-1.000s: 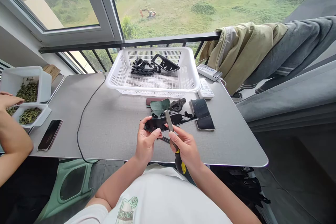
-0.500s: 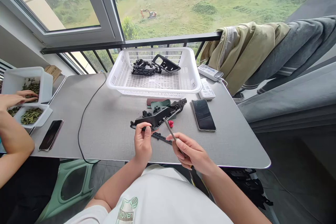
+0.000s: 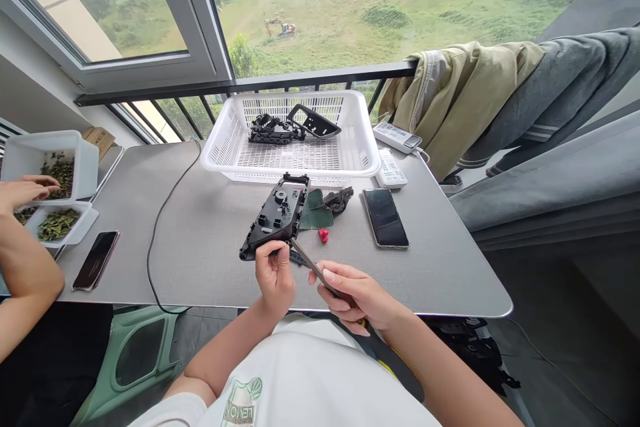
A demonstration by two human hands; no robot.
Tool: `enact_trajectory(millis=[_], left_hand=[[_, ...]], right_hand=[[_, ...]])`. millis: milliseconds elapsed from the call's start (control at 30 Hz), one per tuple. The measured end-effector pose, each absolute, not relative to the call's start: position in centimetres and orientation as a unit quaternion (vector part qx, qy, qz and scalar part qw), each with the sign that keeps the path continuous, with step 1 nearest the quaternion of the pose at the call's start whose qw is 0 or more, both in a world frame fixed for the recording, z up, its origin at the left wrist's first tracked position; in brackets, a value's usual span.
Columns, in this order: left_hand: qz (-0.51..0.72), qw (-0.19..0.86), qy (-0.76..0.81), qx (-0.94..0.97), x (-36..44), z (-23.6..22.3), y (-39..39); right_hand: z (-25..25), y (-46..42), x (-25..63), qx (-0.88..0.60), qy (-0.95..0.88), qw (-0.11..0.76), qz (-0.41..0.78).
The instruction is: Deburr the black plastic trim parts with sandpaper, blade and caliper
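Observation:
My left hand [image 3: 274,280] grips the near end of a black plastic car door switch panel [image 3: 276,217], which is tilted with its ribbed underside up. My right hand [image 3: 355,297] holds a flat-blade screwdriver [image 3: 315,267] whose metal blade points left, its tip close to the panel's lower edge. Its handle is mostly hidden by my fingers. Beyond the panel lie a dark green flexible piece [image 3: 315,210], a crumpled dark piece [image 3: 339,200] and a small red plastic piece [image 3: 323,235]. A thin black strip [image 3: 297,257] is partly hidden under my left hand.
A white plastic basket [image 3: 290,160] holds black plastic parts [image 3: 275,128]. Next to it are remote controls [image 3: 391,169], and a smartphone [image 3: 385,218] lies on the grey table [image 3: 200,260]. At left, a co-worker's hand [image 3: 30,190] is over leaf-filled containers [image 3: 50,167].
The black panel has been turned from lying crosswise to pointing away from me. The screwdriver blade has moved left toward its lower edge. The green and red pieces now show more fully.

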State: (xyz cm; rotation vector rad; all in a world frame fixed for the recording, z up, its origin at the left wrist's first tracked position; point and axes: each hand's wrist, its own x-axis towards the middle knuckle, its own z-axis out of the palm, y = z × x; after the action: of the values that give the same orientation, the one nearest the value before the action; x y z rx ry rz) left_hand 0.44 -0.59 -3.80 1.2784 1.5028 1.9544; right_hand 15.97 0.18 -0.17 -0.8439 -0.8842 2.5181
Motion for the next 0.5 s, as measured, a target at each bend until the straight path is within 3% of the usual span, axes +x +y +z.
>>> enact_trajectory(millis=[233, 500], left_hand=[[0.719, 0.12, 0.514, 0.452, 1.2, -4.8, 0.0], [0.712, 0.124, 0.526, 0.448, 0.9, -4.6, 0.1]], right_hand=[[0.0, 0.4, 16.1, -0.27, -0.283, 0.17, 0.905], [0.4, 0.1, 16.5, -0.286, -0.303, 0.165, 0.894]])
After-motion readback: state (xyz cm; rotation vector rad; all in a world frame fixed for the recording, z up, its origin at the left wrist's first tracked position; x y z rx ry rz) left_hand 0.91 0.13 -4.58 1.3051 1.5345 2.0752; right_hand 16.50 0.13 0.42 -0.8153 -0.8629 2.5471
